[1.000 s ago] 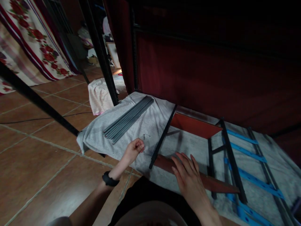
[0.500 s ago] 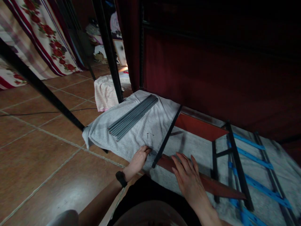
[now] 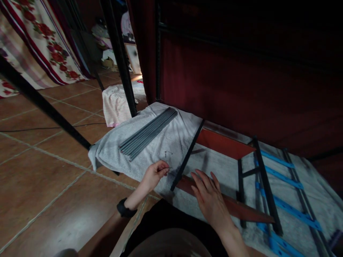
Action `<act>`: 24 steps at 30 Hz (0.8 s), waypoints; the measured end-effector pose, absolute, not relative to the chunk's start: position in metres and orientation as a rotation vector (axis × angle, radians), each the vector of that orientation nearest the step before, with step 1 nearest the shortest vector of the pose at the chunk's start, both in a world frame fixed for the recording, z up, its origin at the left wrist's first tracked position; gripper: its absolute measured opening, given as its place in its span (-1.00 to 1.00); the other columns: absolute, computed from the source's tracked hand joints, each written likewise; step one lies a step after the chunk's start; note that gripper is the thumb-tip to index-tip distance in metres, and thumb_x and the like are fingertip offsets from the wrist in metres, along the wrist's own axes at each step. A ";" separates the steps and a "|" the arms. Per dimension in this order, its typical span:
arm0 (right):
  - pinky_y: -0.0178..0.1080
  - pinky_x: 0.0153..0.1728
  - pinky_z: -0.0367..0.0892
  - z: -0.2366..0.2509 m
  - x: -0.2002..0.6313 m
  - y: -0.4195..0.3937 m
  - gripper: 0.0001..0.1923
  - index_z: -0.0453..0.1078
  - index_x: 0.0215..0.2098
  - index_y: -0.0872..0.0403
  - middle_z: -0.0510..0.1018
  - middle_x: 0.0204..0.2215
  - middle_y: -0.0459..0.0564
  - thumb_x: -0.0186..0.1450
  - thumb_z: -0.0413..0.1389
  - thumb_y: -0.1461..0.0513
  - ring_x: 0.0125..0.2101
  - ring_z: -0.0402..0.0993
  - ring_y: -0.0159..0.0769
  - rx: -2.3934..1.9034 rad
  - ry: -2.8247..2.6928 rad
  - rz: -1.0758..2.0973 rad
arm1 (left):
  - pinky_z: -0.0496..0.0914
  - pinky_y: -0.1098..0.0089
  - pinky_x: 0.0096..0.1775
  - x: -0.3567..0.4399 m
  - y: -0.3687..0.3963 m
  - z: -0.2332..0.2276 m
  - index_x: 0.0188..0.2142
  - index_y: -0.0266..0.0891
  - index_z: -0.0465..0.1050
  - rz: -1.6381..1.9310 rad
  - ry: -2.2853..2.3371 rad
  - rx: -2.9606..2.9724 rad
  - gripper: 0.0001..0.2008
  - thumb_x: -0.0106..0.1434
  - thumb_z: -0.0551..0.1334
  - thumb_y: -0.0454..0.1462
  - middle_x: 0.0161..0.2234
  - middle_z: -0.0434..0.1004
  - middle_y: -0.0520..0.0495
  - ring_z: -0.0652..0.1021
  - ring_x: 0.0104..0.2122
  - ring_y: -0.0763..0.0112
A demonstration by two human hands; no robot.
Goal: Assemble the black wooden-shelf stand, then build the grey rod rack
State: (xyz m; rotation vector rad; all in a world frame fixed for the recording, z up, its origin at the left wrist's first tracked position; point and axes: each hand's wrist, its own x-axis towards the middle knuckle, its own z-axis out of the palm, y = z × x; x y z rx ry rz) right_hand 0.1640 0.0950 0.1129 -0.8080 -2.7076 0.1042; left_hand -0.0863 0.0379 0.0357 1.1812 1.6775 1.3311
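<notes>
My left hand (image 3: 154,174), with a black band on its wrist, rests on the grey cloth (image 3: 112,151) just left of a black metal bar (image 3: 187,155). Its fingers are pinched together at the tips; whether they hold something small I cannot tell. A small metal screw or clip (image 3: 168,153) lies on the cloth a little beyond it. My right hand (image 3: 209,198) lies flat, fingers spread, on a reddish-brown board (image 3: 241,210) of a frame. A bundle of grey rods (image 3: 148,133) lies farther left on the cloth.
The frame's black bars (image 3: 264,182) and blue slats (image 3: 284,208) stretch to the right. A dark red fabric wall (image 3: 241,82) rises behind. Black poles (image 3: 118,60) stand on the tiled floor (image 3: 40,185), near a striped cloth bundle (image 3: 115,107) and a floral fabric (image 3: 40,46).
My left hand dropped toward the cloth's near edge half a second ago and has come back up beside the black bar, fingertips pinched. My right hand stayed on the board.
</notes>
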 end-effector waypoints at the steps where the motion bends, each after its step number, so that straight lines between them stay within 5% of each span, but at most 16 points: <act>1: 0.14 0.30 0.05 0.113 0.162 0.096 -0.55 0.14 0.31 0.04 0.39 0.21 0.13 0.47 -0.11 0.24 0.21 0.31 -0.16 -0.799 -2.709 0.115 | 0.29 0.46 -0.43 -0.082 0.038 0.043 -0.33 -0.21 0.39 1.343 1.617 1.156 -0.85 0.23 0.20 -0.17 -0.52 0.39 0.07 0.41 -0.50 0.45; 12: -0.11 0.01 0.42 0.113 0.141 0.098 -0.41 0.07 0.36 0.00 0.58 -0.03 0.02 0.38 -0.12 0.41 -0.05 0.52 -0.19 -0.780 -2.808 0.277 | 0.28 0.46 -0.41 -0.071 0.033 0.069 -0.34 -0.23 0.46 1.283 1.581 1.301 -0.85 0.24 0.22 -0.18 -0.49 0.44 0.03 0.42 -0.46 0.43; 24: -0.14 -0.07 0.45 0.115 0.138 0.103 -0.40 0.04 0.38 -0.03 0.59 -0.04 0.04 0.40 -0.15 0.38 -0.09 0.55 -0.19 -0.748 -2.842 0.341 | 0.31 0.45 -0.33 -0.081 0.033 0.075 -0.35 -0.21 0.49 1.162 1.616 1.490 -0.87 0.27 0.18 -0.27 -0.46 0.47 0.04 0.46 -0.40 0.41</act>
